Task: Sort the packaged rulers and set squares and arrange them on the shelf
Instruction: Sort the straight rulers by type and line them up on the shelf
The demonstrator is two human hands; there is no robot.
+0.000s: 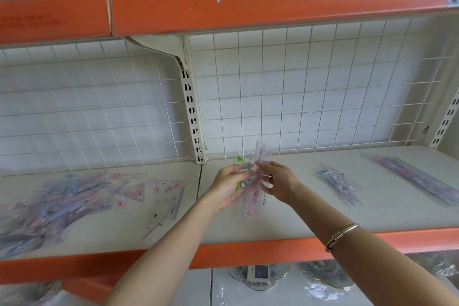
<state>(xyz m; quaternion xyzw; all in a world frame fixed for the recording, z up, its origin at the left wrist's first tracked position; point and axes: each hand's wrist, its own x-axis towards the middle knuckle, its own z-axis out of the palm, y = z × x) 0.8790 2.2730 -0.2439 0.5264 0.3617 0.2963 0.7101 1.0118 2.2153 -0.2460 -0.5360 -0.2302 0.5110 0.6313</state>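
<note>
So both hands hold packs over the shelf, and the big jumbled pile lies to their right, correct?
Not quite. The head view shows the big jumbled pile lying to the left of the hands, not the right. The rest stands: the left hand and the right hand both hold packs over the shelf.

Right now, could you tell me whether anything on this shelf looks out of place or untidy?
Yes. The heap of packets on the left of the shelf lies jumbled at mixed angles, unlike the neater ruler stack far right.
</note>
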